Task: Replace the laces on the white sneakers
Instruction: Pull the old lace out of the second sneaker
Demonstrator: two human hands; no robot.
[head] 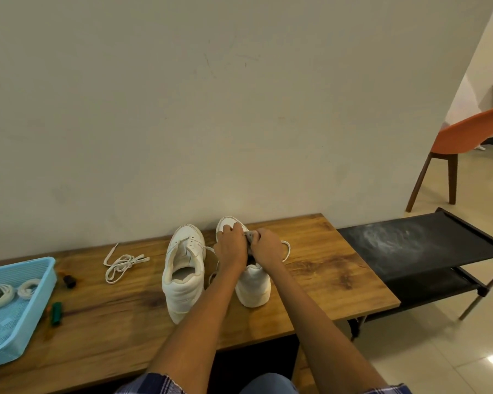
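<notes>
I see the right sneaker (252, 282) upright on the wooden table (325, 268), its lace (287, 250) limp, light, best pinched near the tip. My left hand (230, 245) and right hand (265, 247) both pinch around the eyelets. The other sneaker (184, 268) stands just beside.

1. Wooden table (310, 268): stands against the wall.
2. Left end: blue plastic basket (37, 282).
3. Beside basket: green marker (56, 309); small dark cap (69, 280).
4. Centre-left: loose white lace (123, 264).
5. Centre: left sneaker (182, 274) and right sneaker (254, 285), side by side, toes toward wall.
</notes>
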